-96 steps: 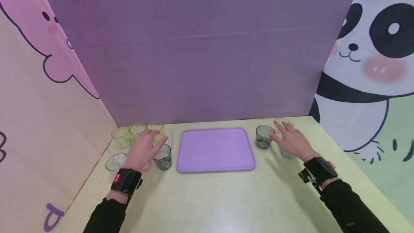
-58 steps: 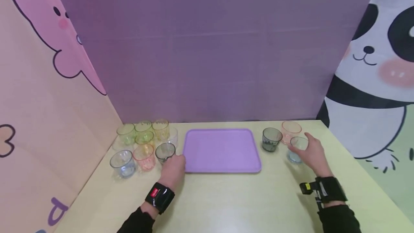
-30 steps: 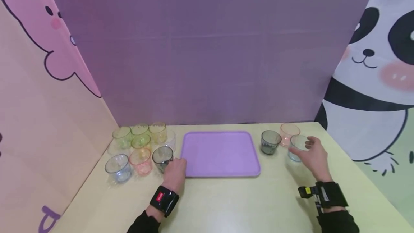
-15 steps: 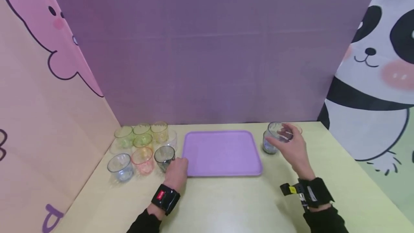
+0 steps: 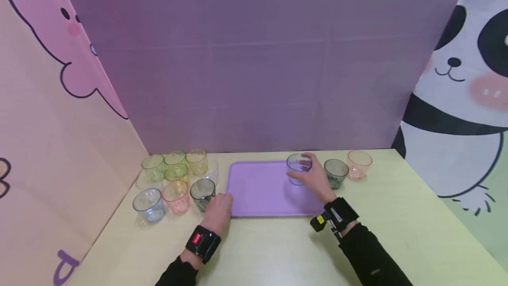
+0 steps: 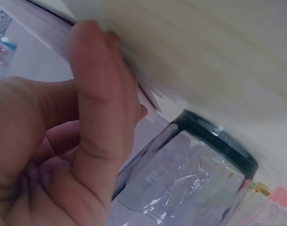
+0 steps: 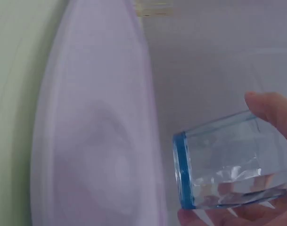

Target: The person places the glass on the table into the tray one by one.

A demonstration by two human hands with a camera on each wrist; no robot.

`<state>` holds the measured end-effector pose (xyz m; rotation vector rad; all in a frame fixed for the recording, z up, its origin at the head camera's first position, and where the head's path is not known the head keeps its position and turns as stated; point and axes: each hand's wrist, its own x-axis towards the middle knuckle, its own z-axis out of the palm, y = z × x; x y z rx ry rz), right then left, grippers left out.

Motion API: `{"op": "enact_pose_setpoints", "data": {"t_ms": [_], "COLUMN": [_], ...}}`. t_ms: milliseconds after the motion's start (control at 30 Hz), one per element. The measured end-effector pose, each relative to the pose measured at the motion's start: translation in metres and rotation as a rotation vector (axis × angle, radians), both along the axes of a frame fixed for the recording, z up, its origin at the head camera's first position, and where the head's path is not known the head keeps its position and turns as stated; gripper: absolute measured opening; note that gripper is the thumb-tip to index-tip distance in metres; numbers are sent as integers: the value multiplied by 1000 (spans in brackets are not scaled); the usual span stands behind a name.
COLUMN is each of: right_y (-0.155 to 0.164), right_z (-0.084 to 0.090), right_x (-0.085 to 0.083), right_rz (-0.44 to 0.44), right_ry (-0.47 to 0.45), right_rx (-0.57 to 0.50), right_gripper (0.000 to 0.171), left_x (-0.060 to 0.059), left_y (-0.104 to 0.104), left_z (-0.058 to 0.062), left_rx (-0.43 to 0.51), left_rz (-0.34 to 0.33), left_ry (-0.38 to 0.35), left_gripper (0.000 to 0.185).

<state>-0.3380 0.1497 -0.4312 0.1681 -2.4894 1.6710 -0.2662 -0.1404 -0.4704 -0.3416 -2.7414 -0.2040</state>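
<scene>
Note the main change: with right hand, now holds blue cup over the far right part of tray, having left the spot beside right dark cup and right pink cup. Grips cup between thumb at left and fingers on the far side, spread to the cup's width. Carries cup roughly upright, base apart from tray. Treat as a transfer probably in progress, with set-down not yet done. Disregard both cups at right: show no change of place.

With left hand, stays at the near left part of tray, just near and right of left dark cup. Bends fingers, with nothing visible between; cannot tell whether gripping tray edge. Judge as resting or steadying. Find left group unchanged on table.
</scene>
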Motion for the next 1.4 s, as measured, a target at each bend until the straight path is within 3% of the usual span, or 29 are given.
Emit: {"op": "enact_pose_setpoints", "data": {"t_ms": [200, 567, 900, 1133, 1400], "right_y": [-9, -23, -25, -21, -23], "right_z": [-11, -19, -28, -32, -37], "right_x": [-21, -54, -68, -74, -77], "right_rz": [-67, -170, -352, -396, -419], "right_ry": [-55, -18, -12, -33, -12], "right_rx": [-11, -256, -381, -446, -429], "right_gripper": [88, 82, 77, 76, 80], "left_x": [0, 0, 2, 4, 3], "left_y": [-1, -3, -2, 0, 1], "left_z": [0, 3, 1, 4, 3], "left_rx": [6, 27, 11, 10, 10], "left_rz": [-14, -9, -29, -27, -30], "left_ry": [8, -14, 13, 5, 18], "left_gripper": [13, 14, 13, 13, 13]}}
